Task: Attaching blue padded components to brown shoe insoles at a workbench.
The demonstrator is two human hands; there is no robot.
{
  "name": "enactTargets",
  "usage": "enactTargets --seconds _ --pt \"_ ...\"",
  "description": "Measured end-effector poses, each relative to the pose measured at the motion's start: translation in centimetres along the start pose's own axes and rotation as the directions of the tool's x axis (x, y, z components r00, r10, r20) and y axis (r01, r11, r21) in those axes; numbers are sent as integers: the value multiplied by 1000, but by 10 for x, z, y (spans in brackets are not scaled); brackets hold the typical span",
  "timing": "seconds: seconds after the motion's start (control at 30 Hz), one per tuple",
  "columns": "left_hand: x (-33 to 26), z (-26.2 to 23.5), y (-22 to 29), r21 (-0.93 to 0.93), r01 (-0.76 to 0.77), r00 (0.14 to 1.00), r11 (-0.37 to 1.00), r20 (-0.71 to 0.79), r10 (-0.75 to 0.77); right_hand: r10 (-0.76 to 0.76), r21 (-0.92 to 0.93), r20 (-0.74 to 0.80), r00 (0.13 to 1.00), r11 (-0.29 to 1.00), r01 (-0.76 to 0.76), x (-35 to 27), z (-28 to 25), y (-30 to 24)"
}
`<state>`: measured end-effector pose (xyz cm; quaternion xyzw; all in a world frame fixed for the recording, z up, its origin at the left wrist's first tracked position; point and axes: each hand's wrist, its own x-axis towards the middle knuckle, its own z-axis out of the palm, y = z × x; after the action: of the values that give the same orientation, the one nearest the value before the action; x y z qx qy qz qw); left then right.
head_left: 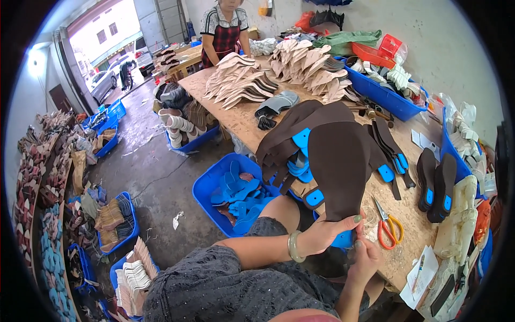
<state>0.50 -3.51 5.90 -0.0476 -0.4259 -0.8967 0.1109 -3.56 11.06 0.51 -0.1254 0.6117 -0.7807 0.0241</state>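
Brown sole (338,161), single, blue showing at its narrow end: is being held above the near edge of the table (418,236), broad end pointing away, probably so the narrow end is lying within reach of both hands. Left hand (323,236): is gripping that narrow end, thumb uppermost, seemingly for steadiness. Right hand (367,260): is curling its fingers at the blue; whether they are pinching anything, cannot tell. Scissors (383,216), orange and yellow handles: are lying just beside, handles facing the near edge, presumably for easy picking up. Brown pieces (281,134): are lying heaped beyond the sole, likely for nearness. Dark soles (444,180): are lying stacked, two piles, to the right. Tub (205,209): is sitting below, left, holding blue pieces (236,188), perhaps for sparing table space.
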Motion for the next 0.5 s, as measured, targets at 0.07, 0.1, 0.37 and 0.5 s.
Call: enactTargets --seconds 0.07,0.1,0.37,0.5 --pt "-1 -3 -1 -10 -4 1000 1000 14 4 -13 11 11 1000 1000 12 -6 6 3" --pt "0 -5 -1 -14 -10 1000 1000 29 10 -22 1 14 1000 1000 22 -6 7 2" --pt "1 -1 -12 -30 34 999 999 -11 -35 -25 -17 29 999 1000 26 -7 -3 1" --pt "0 2 -10 10 42 999 999 -10 -42 -22 -25 44 999 999 23 -6 -6 1"
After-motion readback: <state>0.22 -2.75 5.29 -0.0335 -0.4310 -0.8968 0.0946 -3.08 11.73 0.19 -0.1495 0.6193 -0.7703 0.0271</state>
